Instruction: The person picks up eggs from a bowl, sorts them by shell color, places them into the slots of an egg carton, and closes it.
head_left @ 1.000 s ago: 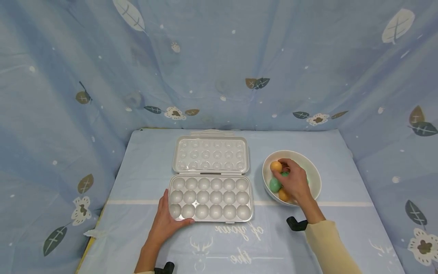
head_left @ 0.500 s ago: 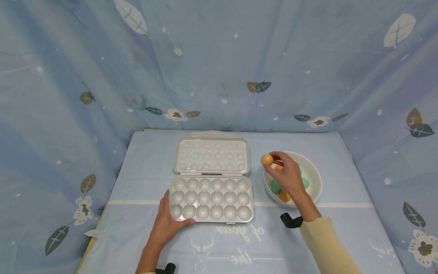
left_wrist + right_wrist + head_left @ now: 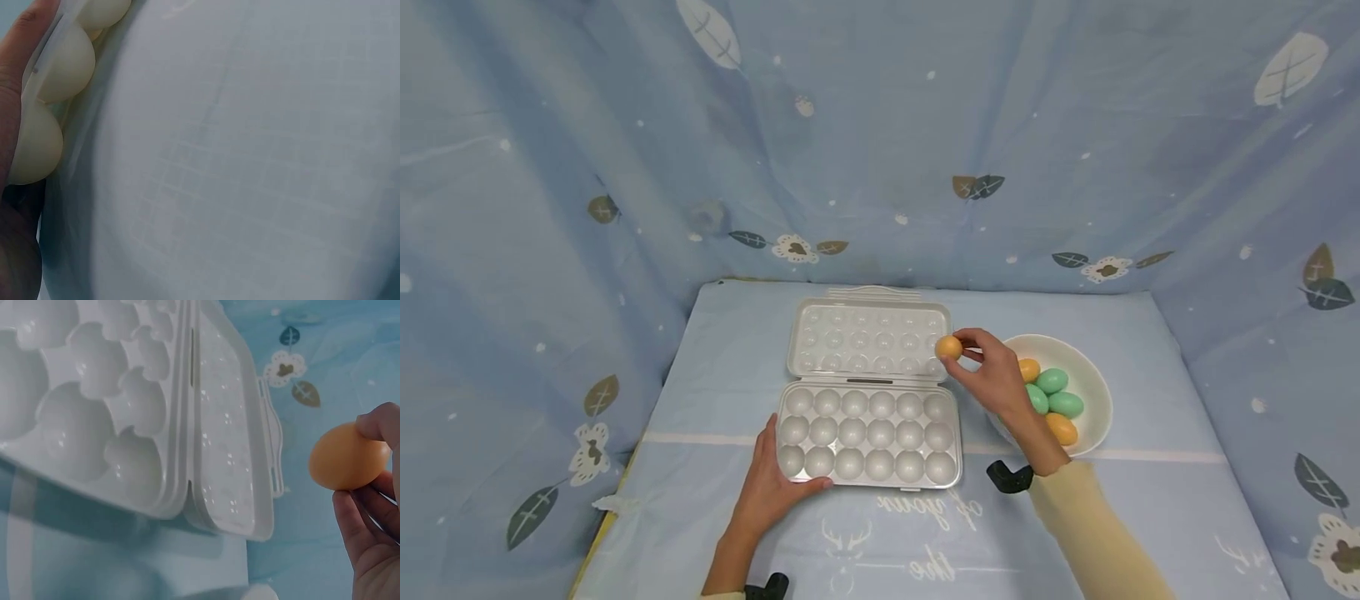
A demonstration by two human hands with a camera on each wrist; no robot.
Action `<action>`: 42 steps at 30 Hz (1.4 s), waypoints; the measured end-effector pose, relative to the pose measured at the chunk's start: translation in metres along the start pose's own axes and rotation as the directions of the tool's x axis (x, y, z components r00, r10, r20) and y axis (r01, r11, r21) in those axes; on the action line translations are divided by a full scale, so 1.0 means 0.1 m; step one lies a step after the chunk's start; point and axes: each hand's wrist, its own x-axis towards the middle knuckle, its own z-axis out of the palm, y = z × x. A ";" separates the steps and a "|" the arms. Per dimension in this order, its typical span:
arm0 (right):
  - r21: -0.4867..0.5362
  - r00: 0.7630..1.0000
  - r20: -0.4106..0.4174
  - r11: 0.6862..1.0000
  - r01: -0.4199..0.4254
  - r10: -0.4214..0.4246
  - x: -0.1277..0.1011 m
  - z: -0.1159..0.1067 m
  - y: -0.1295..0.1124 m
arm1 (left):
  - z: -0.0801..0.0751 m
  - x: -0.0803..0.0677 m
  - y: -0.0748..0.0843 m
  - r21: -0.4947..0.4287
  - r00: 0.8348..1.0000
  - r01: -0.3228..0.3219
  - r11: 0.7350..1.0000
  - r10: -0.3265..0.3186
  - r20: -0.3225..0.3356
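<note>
My right hand [image 3: 992, 371] pinches an orange egg [image 3: 949, 347] between thumb and fingertips, in the air by the right edge of the raised lid. The right wrist view shows the same egg [image 3: 350, 456] with the thumb on one side and fingers on the other. A white plastic egg carton [image 3: 867, 417] lies open, its rows of round hollows bare and its clear lid [image 3: 868, 337] folded back. At the carton's front left corner my left hand [image 3: 767, 483] grips the edge, thumb along the front side and fingers along the left side.
Right of the carton stands a white bowl [image 3: 1093, 417] with several green eggs [image 3: 1065, 405] and orange eggs [image 3: 1062, 429] in it; my right forearm hides part of it. A light blue patterned cloth [image 3: 1000, 550] covers the table, and patterned curtains [image 3: 880, 125] hang at the back and sides.
My right hand has lifted the orange egg out of the bowl and carried it left to the lid's right edge. My left hand has stayed on the carton's corner.
</note>
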 end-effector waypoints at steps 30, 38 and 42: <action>0.147 0.970 0.192 0.982 0.123 -0.150 -0.02 1.01 -0.39 | 0.02 -0.02 -0.05 -0.001 1.000 -0.004 1.000 0.004 0.013; 0.178 0.962 0.241 0.981 0.082 -0.124 -0.04 1.19 -0.45 | 0.00 -0.02 -0.06 0.018 0.999 -0.041 0.999 0.041 0.001; 0.185 0.959 0.250 0.979 0.091 -0.136 -0.06 1.29 -0.47 | -0.02 -0.02 -0.05 0.014 0.999 -0.040 0.999 0.039 0.010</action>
